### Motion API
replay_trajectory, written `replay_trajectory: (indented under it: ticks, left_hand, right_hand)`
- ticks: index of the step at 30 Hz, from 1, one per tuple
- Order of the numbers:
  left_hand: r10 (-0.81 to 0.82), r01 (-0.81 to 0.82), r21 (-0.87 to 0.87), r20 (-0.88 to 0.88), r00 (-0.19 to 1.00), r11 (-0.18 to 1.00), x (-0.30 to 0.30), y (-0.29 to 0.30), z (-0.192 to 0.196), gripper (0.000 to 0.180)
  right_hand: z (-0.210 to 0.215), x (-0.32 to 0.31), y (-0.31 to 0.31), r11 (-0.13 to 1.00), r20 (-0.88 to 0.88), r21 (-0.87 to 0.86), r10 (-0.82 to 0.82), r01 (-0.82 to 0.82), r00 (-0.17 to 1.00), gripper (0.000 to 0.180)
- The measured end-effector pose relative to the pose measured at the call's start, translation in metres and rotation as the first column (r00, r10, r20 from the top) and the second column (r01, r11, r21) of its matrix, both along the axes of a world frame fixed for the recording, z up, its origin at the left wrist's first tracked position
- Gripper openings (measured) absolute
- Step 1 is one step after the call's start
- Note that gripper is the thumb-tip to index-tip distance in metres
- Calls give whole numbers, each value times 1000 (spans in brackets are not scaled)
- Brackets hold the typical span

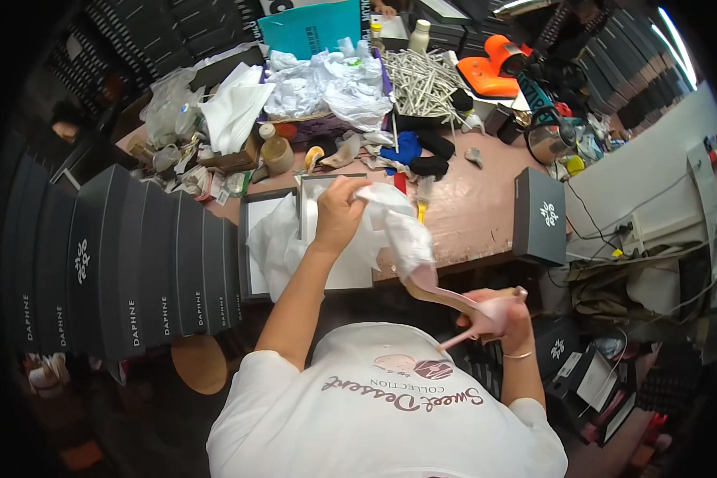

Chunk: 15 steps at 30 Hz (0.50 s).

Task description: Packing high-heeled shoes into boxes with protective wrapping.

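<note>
My right hand [515,330] is wrapped round the heel end of a pink high-heeled shoe [430,291], held tilted in front of my chest with its thin heel pointing down to the left. White tissue paper [410,237] covers the toe end, so the toe is hidden. The upper end of that paper is pinched in the fingers of my left hand [341,213]. Just beyond and beside my left forearm lies an open dark shoe box [245,279] with more crumpled white tissue [275,239] in it.
Dark shoe boxes [107,263] stand in a row at the left. A closed dark box [540,217] is at the table's right. Farther back are a yellow-handled brush [422,203], a bottle [276,151], crumpled paper [327,88], a pile of white sticks [424,84] and an orange device [490,70].
</note>
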<state>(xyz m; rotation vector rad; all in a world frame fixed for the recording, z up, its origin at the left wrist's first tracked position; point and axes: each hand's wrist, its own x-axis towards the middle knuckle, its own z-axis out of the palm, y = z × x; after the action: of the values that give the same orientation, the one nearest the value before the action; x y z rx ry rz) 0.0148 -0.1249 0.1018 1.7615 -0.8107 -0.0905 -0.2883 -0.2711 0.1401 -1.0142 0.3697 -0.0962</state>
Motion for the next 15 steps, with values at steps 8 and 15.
replay_trajectory:
  ticks: [8, 15]
  left_hand:
    - [-33, 46, 51, -238, 971, 998, -2, 15, -13, 22]
    - [-202, 208, 37, -116, 972, 978, -34, 16, -19, 21]
  right_hand:
    - [-69, 54, 43, 626, -151, 628, -485, 462, 862, 57]
    - [-68, 31, 51, 542, -105, 756, -453, 367, 885, 58]
